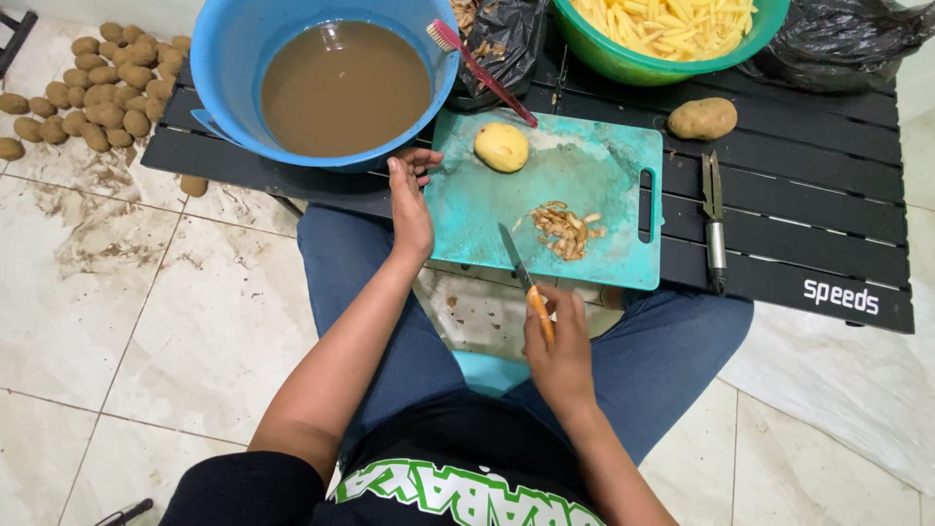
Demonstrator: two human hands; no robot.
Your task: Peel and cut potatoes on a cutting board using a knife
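The right hand holds a small knife by its orange handle, grip closed around it, blade tip resting on the near part of the teal cutting board. The left hand lies open and empty at the board's left edge, just below the blue basin. A peeled potato sits on the far part of the board, apart from both hands; a small heap of peelings lies near the blade.

Judged step: peeling is complete on this potato and cutting is not yet begun. The next move calls for the free hand to steady the round, likely slippery potato before the blade meets it.

Containers:
- Blue basin: murky brown water; a red toothbrush leans across its rim.
- Green bowl: cut potato sticks.
- Black bag: peelings.

An unpeeled potato and a peeler rest on the black slatted desk. More unpeeled potatoes lie heaped on the floor.
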